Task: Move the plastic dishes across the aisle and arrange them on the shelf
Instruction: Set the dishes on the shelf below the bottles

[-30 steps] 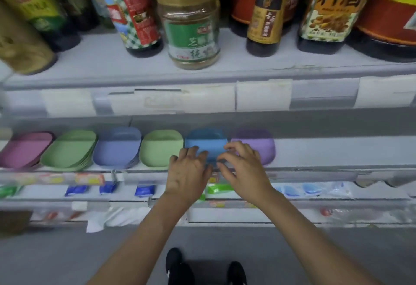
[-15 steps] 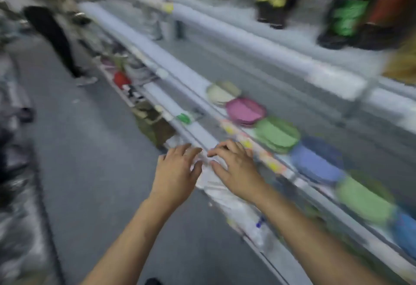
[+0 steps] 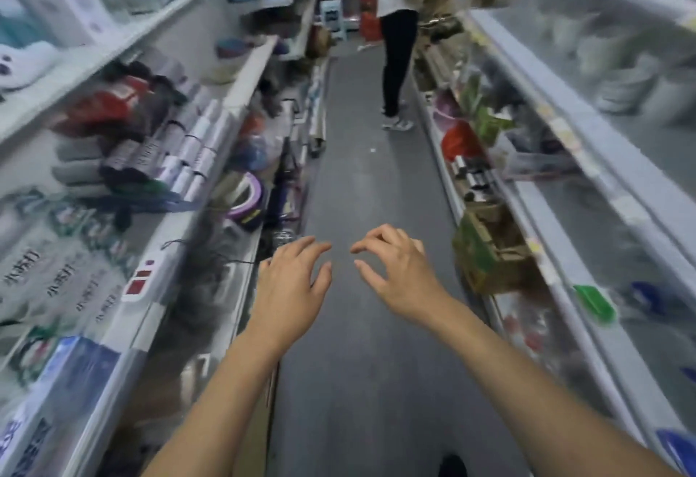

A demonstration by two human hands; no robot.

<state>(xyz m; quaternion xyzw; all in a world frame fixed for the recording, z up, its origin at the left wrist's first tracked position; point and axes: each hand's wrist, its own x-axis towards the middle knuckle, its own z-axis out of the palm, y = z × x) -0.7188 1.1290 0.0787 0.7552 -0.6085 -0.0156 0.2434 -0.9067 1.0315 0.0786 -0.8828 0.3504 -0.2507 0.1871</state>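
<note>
I stand in a shop aisle: a grey floor [image 3: 369, 182] runs between long white metal shelves [image 3: 233, 73] crowded with packaged goods, and another person [image 3: 395, 24] browses ahead.

Matt grey floor [image 3: 376, 182]. Cardboard box [image 3: 489, 247], dull brown. Glossy plastic packets [image 3: 56, 273] on smooth, pale painted shelves [image 3: 241, 85].
</note>
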